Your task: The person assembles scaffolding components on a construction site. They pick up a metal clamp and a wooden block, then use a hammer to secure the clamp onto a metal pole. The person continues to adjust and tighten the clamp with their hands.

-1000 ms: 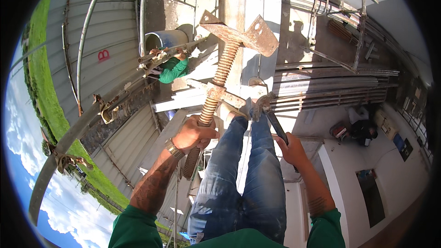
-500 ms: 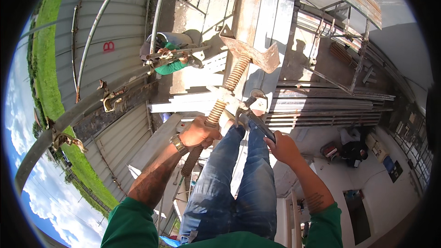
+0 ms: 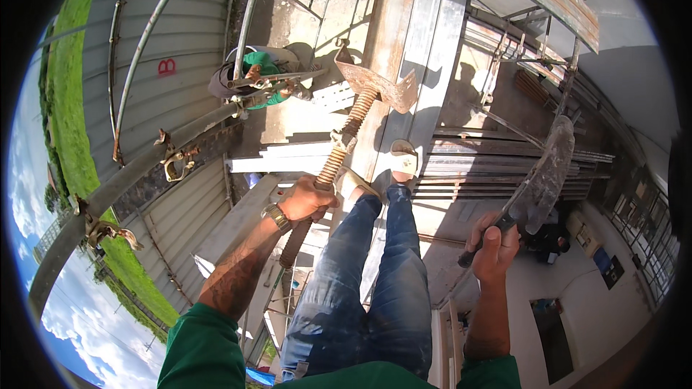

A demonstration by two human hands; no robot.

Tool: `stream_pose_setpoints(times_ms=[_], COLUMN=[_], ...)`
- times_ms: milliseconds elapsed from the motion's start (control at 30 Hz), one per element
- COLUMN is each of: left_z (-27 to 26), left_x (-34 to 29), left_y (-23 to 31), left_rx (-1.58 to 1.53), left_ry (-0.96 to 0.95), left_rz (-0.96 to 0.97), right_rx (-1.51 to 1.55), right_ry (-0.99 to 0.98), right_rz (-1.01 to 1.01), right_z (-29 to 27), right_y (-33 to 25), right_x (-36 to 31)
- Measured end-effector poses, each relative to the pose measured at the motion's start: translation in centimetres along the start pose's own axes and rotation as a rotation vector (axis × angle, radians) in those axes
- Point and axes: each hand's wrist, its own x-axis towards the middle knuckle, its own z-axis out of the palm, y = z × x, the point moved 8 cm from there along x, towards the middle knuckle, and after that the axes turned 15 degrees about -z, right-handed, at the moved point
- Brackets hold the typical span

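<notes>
The person's jeans [image 3: 339,295] fill the near middle, just beside the rusty threaded rod [image 3: 331,166], which slants up and away in front of the body. The left hand [image 3: 306,199] has its fingers wrapped around the rod, hiding a stretch of thread; the right hand [image 3: 494,248] has its fingers curled about the dark handle of a hammer [image 3: 532,196], raised well apart from the rod, its head blurred. By the look of it the work is midway: the nut [image 3: 342,140] sits on the thread between the left hand and the bracket [image 3: 380,86], thread bare on both sides, and whether it is loose or tight cannot be told. The bracket caps the far end and bears nothing. Past the hands, feet in sandals [image 3: 404,158] stand on metal planks [image 3: 414,65], close enough to the rod to crowd it. A scaffold tube [image 3: 130,176] with couplers [image 3: 176,162] bars the left side. Farther off are a stack of metal lengths [image 3: 454,166], a co-worker in green [image 3: 267,65] among tubes, a ribbed wall [image 3: 173,50] and grass [image 3: 72,86].
</notes>
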Motion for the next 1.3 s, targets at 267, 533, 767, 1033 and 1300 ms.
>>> stream_pose_setpoints(times_ms=[267,533,767,1033,1300], left_z=[-2.1,-2.3,-1.7,-0.2,3.0], left_x=[-1.3,-1.0,0.0,-0.4,0.0], left_y=[3.8,3.1,0.8,-0.5,-3.4], left_rx=[0.648,0.650,0.822,0.865,-0.145], left_ry=[0.832,0.821,0.614,0.512,0.016], left_rz=[0.188,0.224,0.372,0.434,0.092], right_rx=[-0.055,-0.759,-0.878,-0.228,-0.627], right_ry=[-0.006,-0.747,-0.933,-0.303,-0.691], right_rz=[-0.286,0.044,0.397,-0.172,0.136], right_z=[1.5,8.5,-3.4,2.0,7.6], right_y=[-12.8,2.6,14.0,-7.3,9.8], right_x=[7.9,0.8,-13.2,3.3,-6.0])
